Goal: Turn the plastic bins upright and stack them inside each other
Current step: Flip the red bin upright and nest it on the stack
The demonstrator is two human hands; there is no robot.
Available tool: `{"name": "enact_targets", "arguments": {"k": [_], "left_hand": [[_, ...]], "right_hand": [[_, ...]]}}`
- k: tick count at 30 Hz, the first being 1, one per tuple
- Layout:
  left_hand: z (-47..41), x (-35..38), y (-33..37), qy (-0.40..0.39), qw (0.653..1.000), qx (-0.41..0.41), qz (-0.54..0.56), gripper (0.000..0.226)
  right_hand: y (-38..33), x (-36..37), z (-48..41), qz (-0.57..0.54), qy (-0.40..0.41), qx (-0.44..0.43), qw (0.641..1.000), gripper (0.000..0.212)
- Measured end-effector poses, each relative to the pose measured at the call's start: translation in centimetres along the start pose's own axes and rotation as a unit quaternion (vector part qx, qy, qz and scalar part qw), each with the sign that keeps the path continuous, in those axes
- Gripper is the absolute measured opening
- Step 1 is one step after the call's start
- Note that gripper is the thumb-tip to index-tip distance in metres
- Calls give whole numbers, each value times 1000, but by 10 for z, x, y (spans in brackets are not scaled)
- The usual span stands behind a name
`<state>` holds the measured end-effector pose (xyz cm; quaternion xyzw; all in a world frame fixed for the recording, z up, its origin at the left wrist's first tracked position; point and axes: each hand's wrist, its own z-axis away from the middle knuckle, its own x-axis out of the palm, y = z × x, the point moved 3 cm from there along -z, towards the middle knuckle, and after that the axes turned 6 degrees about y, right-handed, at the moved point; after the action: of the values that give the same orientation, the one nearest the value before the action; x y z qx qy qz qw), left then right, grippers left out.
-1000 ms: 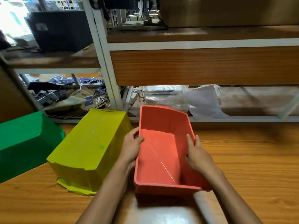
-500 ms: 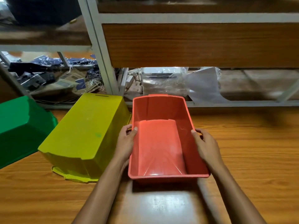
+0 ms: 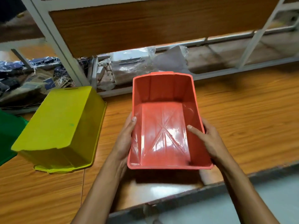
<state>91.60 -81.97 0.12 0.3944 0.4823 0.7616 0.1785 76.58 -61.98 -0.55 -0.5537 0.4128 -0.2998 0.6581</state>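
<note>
The red bin is upright with its opening toward me, near the front edge of the wooden table. My left hand grips its left wall, thumb over the rim. My right hand grips its right wall, thumb inside. To the left a yellow bin lies upside down, bottom up, its rim on the table. A green bin shows only partly at the left frame edge, also overturned.
A white metal shelf frame with a wooden panel stands behind the table. Plastic-wrapped packages and cluttered papers lie on its low shelf. The table's front edge runs just below the red bin, with grey floor beyond.
The red bin has tipped from tilted to fully upright in both hands and come nearer the table's front edge. My view has dropped and tilted; the yellow and green bins stayed put.
</note>
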Motion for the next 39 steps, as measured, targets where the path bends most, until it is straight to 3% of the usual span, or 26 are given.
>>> {"name": "enact_targets", "arguments": {"k": [3,8,17,22,31,39], "left_hand": [[25,45,-15,-31,999,0,-43,47],[71,121,-57,-100,993,-37,-55,53],[124,254,-157,-191,970,-143,-54,45],[141,320,-201,-233,950,-185,-89,40],[114,435,-266,-262,932,-202,-149,31],[55,578,-334,-371,895,-135,-207,37]], "right_hand": [[4,-50,34,-30,30,-1,999,35],[15,-147,103,-42,112,-1,993,52],[61,-295,221,-62,283,46,956,29],[82,-356,265,-58,365,58,927,34],[122,-443,265,-72,464,98,877,45],[149,-558,209,-13,526,131,841,47]]}}
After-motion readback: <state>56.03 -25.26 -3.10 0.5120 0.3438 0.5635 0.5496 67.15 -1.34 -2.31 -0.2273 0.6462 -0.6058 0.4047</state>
